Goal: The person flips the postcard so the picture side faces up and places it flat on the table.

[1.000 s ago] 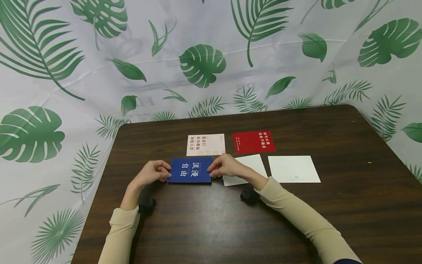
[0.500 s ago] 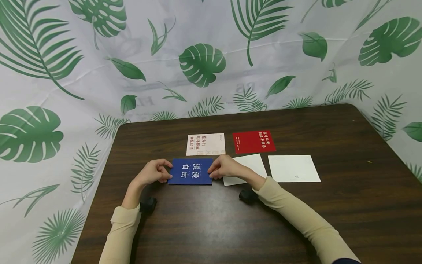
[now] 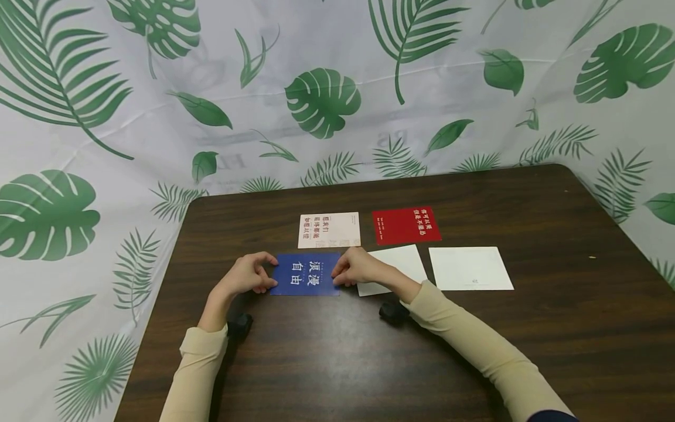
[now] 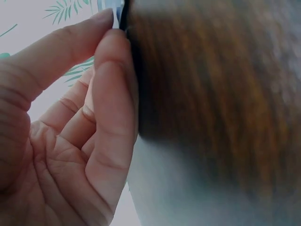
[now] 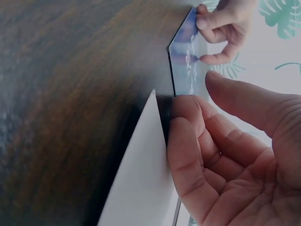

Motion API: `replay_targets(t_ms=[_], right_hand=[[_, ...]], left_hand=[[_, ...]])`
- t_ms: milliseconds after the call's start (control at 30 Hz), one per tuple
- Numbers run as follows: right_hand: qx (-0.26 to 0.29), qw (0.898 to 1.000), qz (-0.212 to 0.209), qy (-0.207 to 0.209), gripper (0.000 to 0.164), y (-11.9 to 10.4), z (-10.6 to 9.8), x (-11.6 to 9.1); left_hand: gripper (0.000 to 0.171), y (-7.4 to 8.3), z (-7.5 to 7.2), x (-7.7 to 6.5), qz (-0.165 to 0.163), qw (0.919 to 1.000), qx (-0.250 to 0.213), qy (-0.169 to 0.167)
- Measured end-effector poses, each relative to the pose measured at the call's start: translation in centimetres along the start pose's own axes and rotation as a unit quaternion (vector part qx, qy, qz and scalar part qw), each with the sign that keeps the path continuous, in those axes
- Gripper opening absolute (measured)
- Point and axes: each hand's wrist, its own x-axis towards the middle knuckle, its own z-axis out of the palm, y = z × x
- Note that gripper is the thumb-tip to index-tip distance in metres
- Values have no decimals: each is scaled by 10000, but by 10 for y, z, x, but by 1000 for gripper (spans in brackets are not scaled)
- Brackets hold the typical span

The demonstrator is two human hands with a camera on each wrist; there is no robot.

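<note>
A blue card (image 3: pixel 306 274) with white printed characters lies between my hands on the dark table in the head view. My left hand (image 3: pixel 248 274) holds its left end, with fingertips at the upper and lower parts of that edge. Over at the right end, my right hand (image 3: pixel 360 266) holds it with curled fingers. From the right wrist, the card (image 5: pixel 183 66) stretches away to the other hand (image 5: pixel 223 23), while my near fingers (image 5: pixel 186 110) meet its edge. A blank white card (image 3: pixel 406 261) lies partly under my right wrist.
Behind the blue card lie a pale printed card (image 3: pixel 329 230) and a red printed card (image 3: pixel 406 225). Another white card (image 3: pixel 471 268) is to the right. A leaf-print curtain (image 3: pixel 237 129) hangs along the back edge of the brown table (image 3: pixel 327 363).
The blue card has shifted slightly toward me and now looks flatter on the table, its dark lower edge no longer showing. Both hands stay at its ends; the other cards have not moved.
</note>
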Motion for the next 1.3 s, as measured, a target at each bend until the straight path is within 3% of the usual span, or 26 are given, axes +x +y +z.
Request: replay_targets(t_ms=[300,567,833,1033,1300], right_hand=[[-84,9999,11,70,13,0,-1,-1],[-15,9994,-248,257,15,4,-3,-5],[137,9979,-341,537,21,5,-19,-15],[278,9973,-293,614,25,9,-31,-25],[191,9951,-239,937,27,16,-43,-38]], left_hand=[[40,3,1,1,-37,9999,107,38],[40,3,2,2,54,9999,98,80],[39,11,12,8,700,9969,-327,142],[43,29,22,18,950,9933,-650,-37],[39,74,38,19,1313,9883,-694,-359]])
